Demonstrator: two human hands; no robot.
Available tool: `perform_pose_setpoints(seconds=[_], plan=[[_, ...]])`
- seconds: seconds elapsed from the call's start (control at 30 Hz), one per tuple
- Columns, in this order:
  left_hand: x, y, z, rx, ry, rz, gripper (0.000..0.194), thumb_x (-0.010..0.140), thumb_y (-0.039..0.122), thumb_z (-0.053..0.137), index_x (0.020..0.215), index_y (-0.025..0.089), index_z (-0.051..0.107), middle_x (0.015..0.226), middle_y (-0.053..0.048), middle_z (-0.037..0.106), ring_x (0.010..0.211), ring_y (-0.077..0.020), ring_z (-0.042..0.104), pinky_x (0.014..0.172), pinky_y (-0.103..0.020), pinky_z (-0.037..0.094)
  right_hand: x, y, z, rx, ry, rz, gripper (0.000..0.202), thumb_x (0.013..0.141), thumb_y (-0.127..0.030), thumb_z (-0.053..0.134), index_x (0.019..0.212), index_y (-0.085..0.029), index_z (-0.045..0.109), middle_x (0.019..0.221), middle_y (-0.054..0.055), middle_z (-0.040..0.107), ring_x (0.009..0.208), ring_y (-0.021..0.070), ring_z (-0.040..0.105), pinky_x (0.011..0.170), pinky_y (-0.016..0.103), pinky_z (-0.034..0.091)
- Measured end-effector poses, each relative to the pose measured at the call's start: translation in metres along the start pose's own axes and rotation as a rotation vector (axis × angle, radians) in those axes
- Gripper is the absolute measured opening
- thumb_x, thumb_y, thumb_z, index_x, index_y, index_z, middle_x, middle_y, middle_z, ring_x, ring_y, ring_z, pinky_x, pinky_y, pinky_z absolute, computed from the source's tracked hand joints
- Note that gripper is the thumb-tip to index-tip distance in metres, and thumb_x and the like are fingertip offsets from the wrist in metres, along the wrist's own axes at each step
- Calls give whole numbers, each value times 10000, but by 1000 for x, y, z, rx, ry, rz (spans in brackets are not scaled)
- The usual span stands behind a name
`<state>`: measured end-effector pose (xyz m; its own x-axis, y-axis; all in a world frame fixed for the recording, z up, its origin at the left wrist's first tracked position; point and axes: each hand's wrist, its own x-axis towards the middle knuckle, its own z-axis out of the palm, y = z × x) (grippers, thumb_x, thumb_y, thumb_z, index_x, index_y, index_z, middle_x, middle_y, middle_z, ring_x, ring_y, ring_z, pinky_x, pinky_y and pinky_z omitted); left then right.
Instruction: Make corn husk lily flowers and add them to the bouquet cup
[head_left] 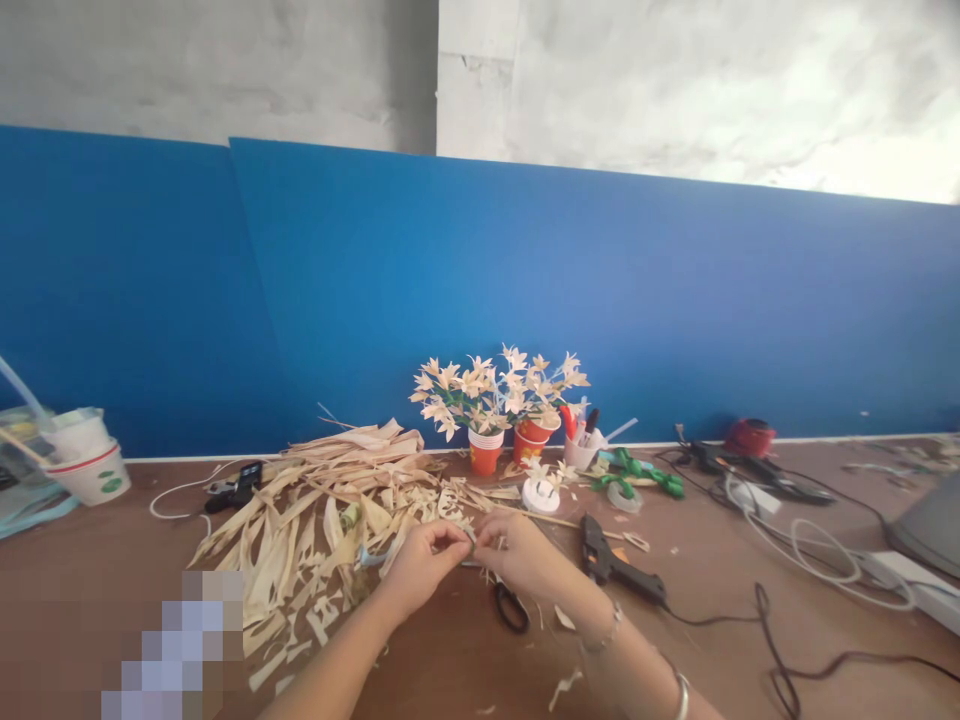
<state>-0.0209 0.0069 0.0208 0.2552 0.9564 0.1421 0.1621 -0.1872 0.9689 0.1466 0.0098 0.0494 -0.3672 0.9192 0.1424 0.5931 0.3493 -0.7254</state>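
My left hand and my right hand meet over the table, fingertips almost touching. Both are closed in a pinch around something small and thin that I cannot make out. Just below my right hand lies a dark scissors handle; the blades are hidden. To the left of my hands spreads a heap of dry, pale husk strips, with cut scraps around it. Beyond the hands, pale flowers with pointed petals stand in red paper cups. More such flowers rest on a white round container.
A black glue gun lies to the right, its cord trailing off. Behind it are green ribbon and a tape roll. White cables cover the far right. A white cup stands left. A blue partition closes the back.
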Motion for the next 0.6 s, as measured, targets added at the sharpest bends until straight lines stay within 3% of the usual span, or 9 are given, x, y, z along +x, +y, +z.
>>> perform_pose_setpoints(seconds=[0.1, 0.23, 0.43, 0.5, 0.6], plan=[[1, -3, 2, -3, 25, -17, 174, 696, 337, 610, 682, 169, 653, 711, -33, 663, 714, -181, 571, 689, -278, 437, -2, -7, 4, -236, 129, 2, 73, 649, -116, 651, 626, -185, 654, 854, 33, 645, 880, 192, 556, 787, 293, 382], [6, -13, 0, 31, 36, -35, 175, 673, 331, 633, 697, 163, 675, 706, -33, 676, 685, -177, 571, 654, -273, 425, -4, -9, 5, -375, 168, -53, 132, 685, -80, 604, 650, -198, 654, 911, 26, 638, 935, 194, 530, 807, 310, 330], [7, -19, 1, -28, 55, -201, 250, 669, 382, 636, 756, 148, 646, 457, 45, 554, 356, -75, 375, 420, -221, 283, -4, -5, 4, -496, 207, -130, 105, 733, -128, 586, 666, -199, 626, 923, 25, 621, 926, 201, 504, 777, 320, 308], [6, -15, 3, -137, 31, -239, 261, 663, 393, 641, 758, 150, 626, 459, 43, 562, 364, -84, 422, 422, -219, 314, -4, -3, 5, -517, 219, -143, 101, 744, -137, 581, 672, -199, 615, 922, 25, 618, 923, 199, 500, 786, 322, 308], [5, -11, 5, -290, 11, -191, 257, 614, 367, 693, 734, 149, 630, 641, -12, 660, 576, -140, 588, 570, -261, 449, -4, -3, 7, -530, 222, -140, 101, 750, -145, 580, 669, -194, 614, 935, 33, 613, 921, 198, 498, 785, 321, 309]])
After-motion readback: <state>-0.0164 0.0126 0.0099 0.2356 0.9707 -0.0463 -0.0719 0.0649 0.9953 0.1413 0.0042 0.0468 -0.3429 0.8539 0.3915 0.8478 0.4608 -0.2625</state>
